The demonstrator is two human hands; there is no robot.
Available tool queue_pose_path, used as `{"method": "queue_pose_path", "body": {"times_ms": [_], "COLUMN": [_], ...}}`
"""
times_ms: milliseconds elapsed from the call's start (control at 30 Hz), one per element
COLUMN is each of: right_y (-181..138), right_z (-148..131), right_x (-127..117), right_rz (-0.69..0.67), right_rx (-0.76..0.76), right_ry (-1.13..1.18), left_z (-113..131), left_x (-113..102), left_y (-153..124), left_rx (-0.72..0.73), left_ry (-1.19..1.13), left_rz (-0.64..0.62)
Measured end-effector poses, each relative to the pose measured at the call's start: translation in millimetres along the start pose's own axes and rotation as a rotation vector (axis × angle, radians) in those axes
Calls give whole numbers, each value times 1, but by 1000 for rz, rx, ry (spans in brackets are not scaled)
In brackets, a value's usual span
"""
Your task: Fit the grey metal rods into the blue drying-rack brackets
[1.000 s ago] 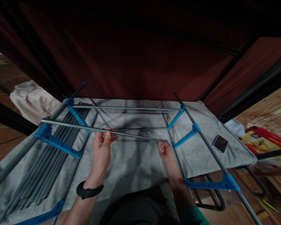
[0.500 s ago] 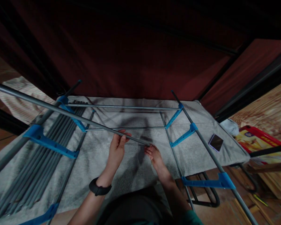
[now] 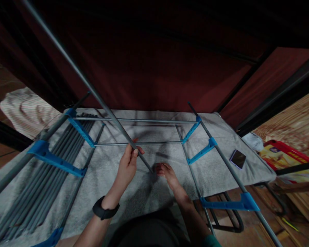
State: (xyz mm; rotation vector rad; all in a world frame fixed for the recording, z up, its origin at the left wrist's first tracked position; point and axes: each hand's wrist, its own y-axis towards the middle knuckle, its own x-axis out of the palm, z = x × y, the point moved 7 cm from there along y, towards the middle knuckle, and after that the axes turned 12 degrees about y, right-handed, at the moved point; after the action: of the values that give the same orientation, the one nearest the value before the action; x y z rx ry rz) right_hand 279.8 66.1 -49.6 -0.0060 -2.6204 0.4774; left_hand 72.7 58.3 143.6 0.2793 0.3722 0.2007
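A long grey metal tube [image 3: 102,103] slants across the head view, from the top left down to the middle of the cloth. My left hand [image 3: 128,160] grips it near its lower end, thumb on top. Close beside that end is my right hand [image 3: 167,173], fingers stretched out; whether the fingertips touch the tube is unclear. Around both hands stands a frame of grey poles with blue plastic brackets [image 3: 202,151]. Two thin crossbars, the rear one [image 3: 154,120] and the nearer one [image 3: 157,142], join its left and right sides.
Several loose grey tubes [image 3: 51,175] lie side by side at the left on a grey cloth [image 3: 167,195]. A phone [image 3: 238,159] rests on the cloth's right part. Beyond the right edge are a red and yellow package [image 3: 285,156] and wooden pieces. Dark red fabric [image 3: 154,68] rises behind.
The tube has swung steeper, its far end rising to the top left and its near end dropping. My right hand has come off the tube's end, while my left keeps hold.
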Motion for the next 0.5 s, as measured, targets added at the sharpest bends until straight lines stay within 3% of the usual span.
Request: {"method": "queue_pose_path", "body": {"times_ms": [167, 500], "right_y": [0, 1], "right_z": [0, 1], "right_x": [-2, -2], "right_rz": [-3, 7], "right_rx": [-27, -34], "right_ry": [19, 46], "left_z": [2, -34], "left_x": [-3, -7], "left_y": [-2, -11], "left_rx": [23, 15], "left_ry": [99, 289], "left_rz": [-22, -59]}}
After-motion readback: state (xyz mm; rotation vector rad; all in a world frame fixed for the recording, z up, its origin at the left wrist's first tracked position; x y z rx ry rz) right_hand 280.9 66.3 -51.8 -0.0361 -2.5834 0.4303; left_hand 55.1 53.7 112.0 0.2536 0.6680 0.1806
